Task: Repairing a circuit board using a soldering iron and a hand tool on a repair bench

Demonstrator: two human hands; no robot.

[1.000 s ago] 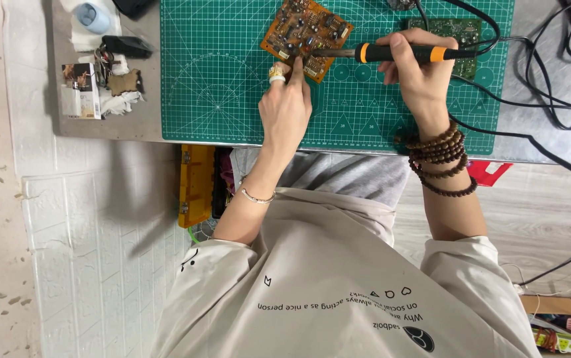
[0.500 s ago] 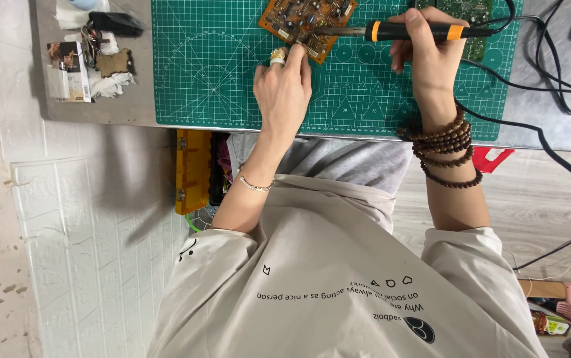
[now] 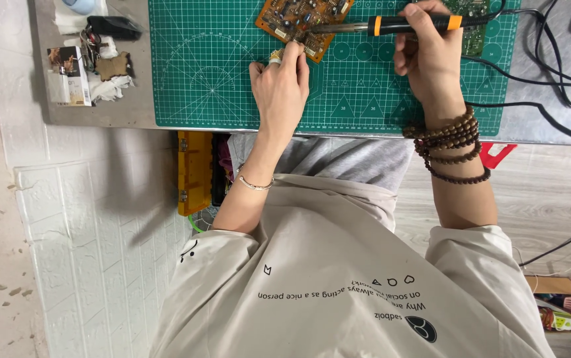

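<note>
At the bottom of the frame a beige printed shirt (image 3: 338, 278) fills the view, with grey trousers just above it. A thin bracelet (image 3: 254, 183) is worn on the left wrist, and strands of brown wooden beads (image 3: 450, 142) are wrapped round the right.

Higher up, the left hand (image 3: 280, 89) lies on the green cutting mat (image 3: 199, 73), its fingertips pinched on the near edge of the brown circuit board (image 3: 301, 20) at top centre. The right hand (image 3: 431, 56) is clenched round the black-and-orange handle of the soldering iron (image 3: 391, 25), whose metal tip is laid across the board.

The board is judged light, stiff and fragile, its face crowded with small components; it is best taken by its bare edges, well clear of the hot tip. The iron is to be gripped only by its insulated handle.

The board lies near the mat's far edge, with a green circuit board (image 3: 474, 30) just to the right. Open mat is left at centre left. Black cables (image 3: 551, 73) trail at upper right, and small clutter (image 3: 90, 59) is gathered at upper left on the grey tabletop (image 3: 537, 126).
</note>
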